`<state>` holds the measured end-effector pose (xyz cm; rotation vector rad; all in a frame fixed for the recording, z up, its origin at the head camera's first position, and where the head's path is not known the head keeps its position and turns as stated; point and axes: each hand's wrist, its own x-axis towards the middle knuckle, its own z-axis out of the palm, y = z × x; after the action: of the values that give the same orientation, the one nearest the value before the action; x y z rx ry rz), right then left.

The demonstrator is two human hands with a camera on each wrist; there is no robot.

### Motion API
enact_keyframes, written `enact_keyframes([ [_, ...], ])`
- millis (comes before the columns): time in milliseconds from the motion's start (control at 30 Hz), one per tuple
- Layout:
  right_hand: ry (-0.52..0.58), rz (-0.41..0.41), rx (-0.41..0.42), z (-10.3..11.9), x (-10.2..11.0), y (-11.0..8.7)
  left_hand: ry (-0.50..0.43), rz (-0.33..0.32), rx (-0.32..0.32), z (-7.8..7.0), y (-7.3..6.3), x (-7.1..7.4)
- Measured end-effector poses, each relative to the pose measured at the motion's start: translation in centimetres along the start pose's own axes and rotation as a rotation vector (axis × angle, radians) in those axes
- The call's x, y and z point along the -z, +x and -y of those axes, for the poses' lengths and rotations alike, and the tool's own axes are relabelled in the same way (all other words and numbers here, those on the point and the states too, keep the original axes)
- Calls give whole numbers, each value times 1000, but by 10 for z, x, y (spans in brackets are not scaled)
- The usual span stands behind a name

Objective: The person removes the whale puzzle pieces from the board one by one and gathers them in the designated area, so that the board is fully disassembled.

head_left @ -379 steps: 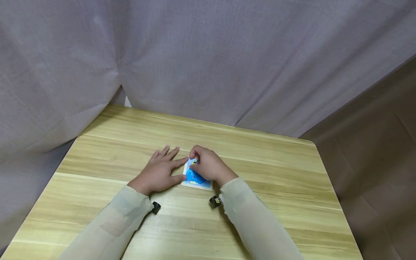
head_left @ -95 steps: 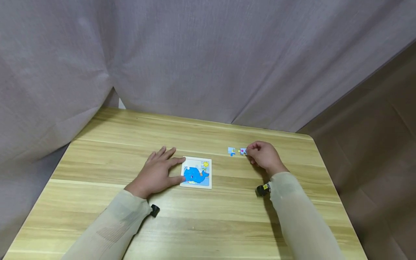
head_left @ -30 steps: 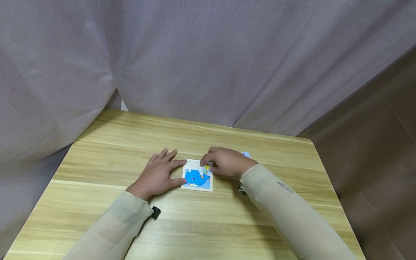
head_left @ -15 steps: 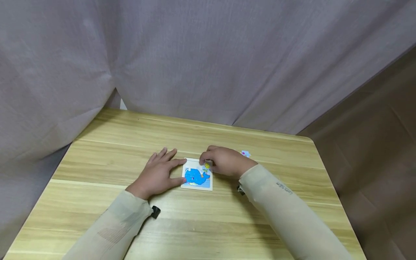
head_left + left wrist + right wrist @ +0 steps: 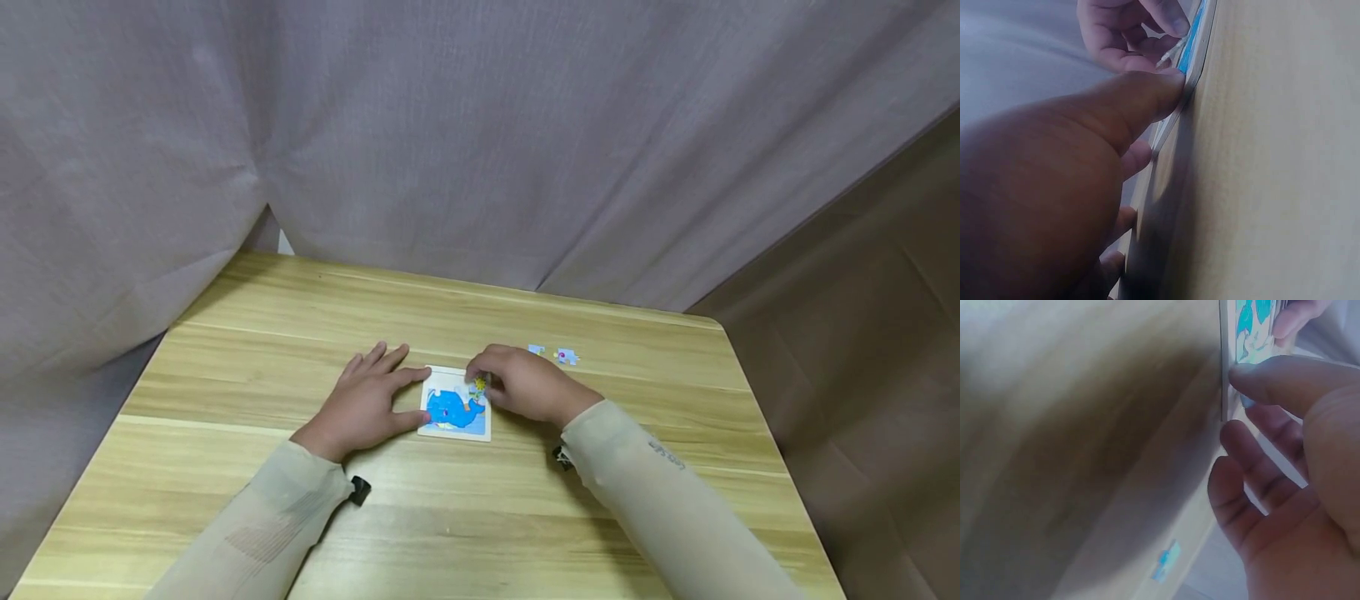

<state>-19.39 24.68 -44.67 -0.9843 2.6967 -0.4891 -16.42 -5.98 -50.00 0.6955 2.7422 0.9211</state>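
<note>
Right hand (image 5: 525,385), pinching the sun piece (image 5: 479,387), has eased slightly outward; the piece now appears tilted at the far right corner of the puzzle tray (image 5: 453,436), judged unseated. Left hand (image 5: 360,408) spread, touching the puzzle tray's left edge. Counted on bench (image 5: 450,533): one puzzle tray, one pinched piece, two loose pieces (image 5: 567,357).

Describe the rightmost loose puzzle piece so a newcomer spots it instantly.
On the wooden table, find the right hand. Just beyond it, the left loose piece lies near the rightmost piece. Only the rightmost piece shows a pink spot.
</note>
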Motion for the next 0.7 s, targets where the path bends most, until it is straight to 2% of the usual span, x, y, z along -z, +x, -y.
enact_keyframes([
  [300,52,-78,12,-5,-9,-4,0,-1,4,-1,0,1],
  [500,71,-112,-17,-7,-13,-10,-4,-3,4,-2,0,2],
  [700,123,-173,21,-8,-17,-17,-7,-5,6,-3,-1,1],
])
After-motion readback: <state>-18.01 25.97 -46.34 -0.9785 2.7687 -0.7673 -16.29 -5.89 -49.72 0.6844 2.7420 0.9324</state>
